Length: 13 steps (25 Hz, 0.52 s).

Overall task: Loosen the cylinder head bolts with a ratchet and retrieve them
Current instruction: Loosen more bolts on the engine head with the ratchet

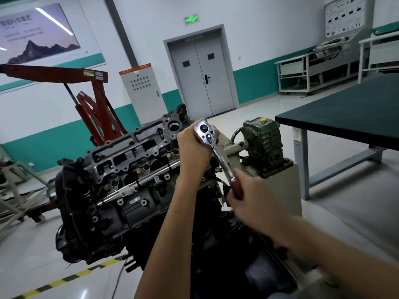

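Item: ratchet (212,145), chrome head, dark red grip. It stands over the far right end of the cylinder head (129,167), handle slanting down towards me.

My left hand (194,149): fingers curled round the tool just beneath its head; what it sits on is hidden by my fist.

My right hand (248,197): closed round the red grip, blurred.

Cylinder head: top of the engine, tilted on its stand, valve gear exposed.

Green gearbox (262,143): just right of the ratchet.

Red hoist (95,104): behind the engine, left.

Dark table (345,117): right.
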{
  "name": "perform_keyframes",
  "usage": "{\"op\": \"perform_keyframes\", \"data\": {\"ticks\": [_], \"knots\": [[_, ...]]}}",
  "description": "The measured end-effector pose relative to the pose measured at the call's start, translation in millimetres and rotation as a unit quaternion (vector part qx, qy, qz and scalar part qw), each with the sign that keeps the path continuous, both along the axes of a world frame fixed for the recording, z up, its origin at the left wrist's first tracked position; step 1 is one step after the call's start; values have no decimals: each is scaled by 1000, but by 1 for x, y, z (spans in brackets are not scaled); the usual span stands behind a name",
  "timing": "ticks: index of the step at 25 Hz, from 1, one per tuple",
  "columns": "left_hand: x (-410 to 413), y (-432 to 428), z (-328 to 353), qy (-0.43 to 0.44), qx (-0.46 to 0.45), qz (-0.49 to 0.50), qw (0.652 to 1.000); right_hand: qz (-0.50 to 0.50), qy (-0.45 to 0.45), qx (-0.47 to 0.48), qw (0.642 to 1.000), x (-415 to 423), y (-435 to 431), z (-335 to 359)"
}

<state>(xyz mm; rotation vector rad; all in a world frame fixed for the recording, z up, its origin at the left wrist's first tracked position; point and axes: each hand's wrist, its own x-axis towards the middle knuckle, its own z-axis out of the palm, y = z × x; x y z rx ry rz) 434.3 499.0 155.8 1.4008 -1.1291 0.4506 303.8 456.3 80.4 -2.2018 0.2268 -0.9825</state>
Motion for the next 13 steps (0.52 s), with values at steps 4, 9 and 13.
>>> {"op": "perform_keyframes", "data": {"ticks": [4,9,13], "knots": [[7,2,6,-14,35,5,999,-44,90,-220,970,-12,-81,45],[-5,-1,-5,-22,-40,20,999,-24,61,-105,992,-10,-49,22],[-9,-12,-9,19,-117,11,993,-30,-54,57,996,9,23,-2]]}}
